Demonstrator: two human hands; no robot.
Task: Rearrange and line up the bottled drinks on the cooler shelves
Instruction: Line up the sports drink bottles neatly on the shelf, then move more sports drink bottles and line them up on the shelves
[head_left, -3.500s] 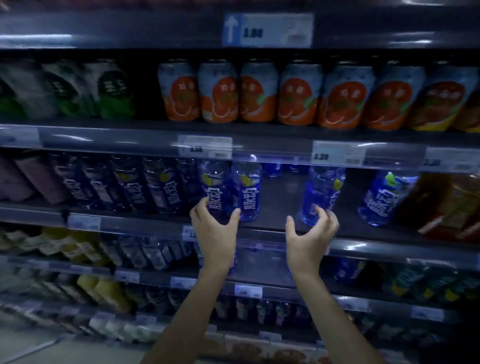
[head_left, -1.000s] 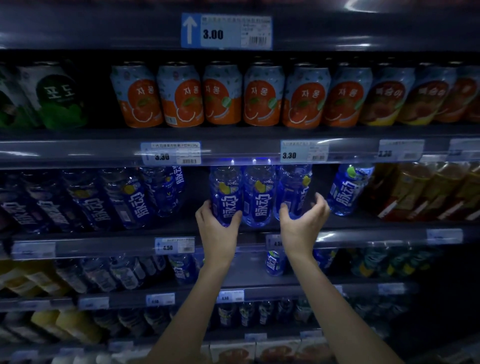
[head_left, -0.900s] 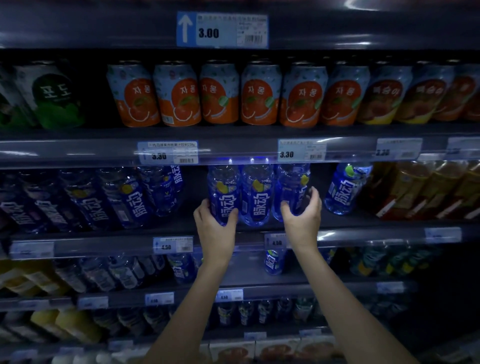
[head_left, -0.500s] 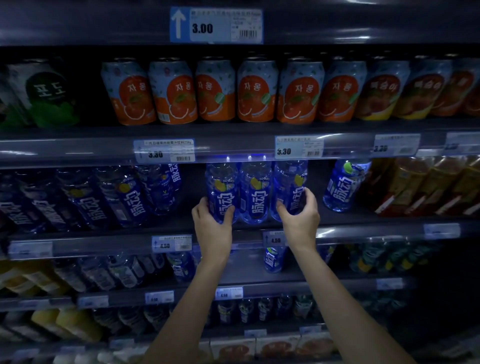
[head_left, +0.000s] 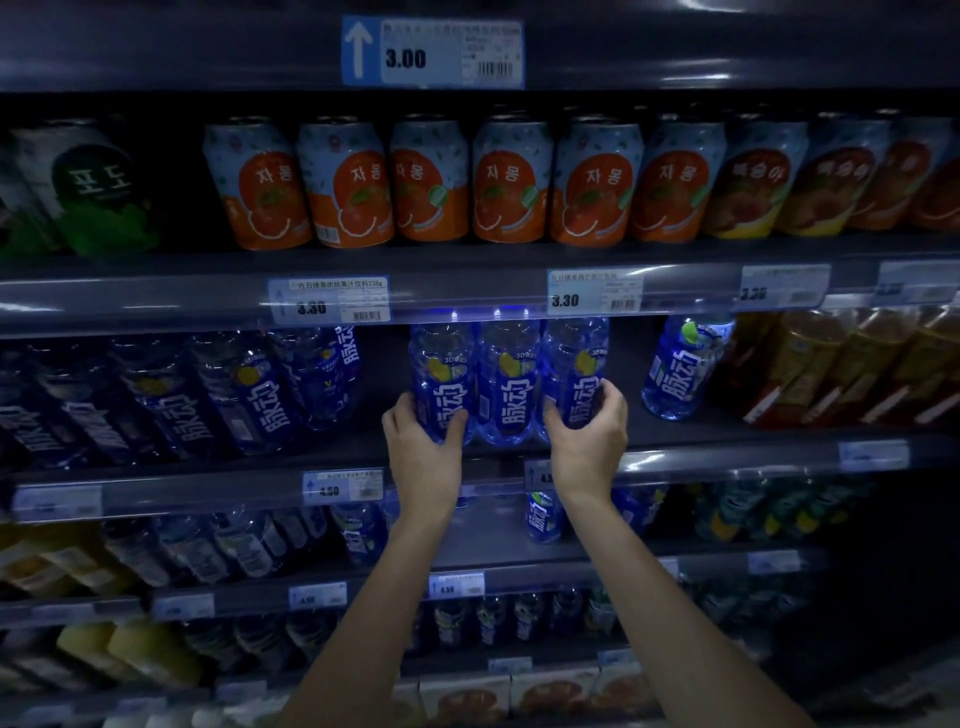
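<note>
Three blue bottled drinks stand side by side in the middle of the second shelf. My left hand grips the base of the left blue bottle. My right hand grips the base of the right blue bottle. The middle blue bottle stands between them, touching both. A lone blue bottle stands apart to the right. A row of several more blue bottles leans at the left, with a gap before my left hand.
Orange cans line the shelf above, green cans at its left. Amber bottles fill the right of the second shelf. Price tags run along the shelf edges. Lower shelves hold more bottles and cartons.
The right bottle has come left against the other two. Both hands have closed round the outer bottles' bases, and the group has edged slightly left.
</note>
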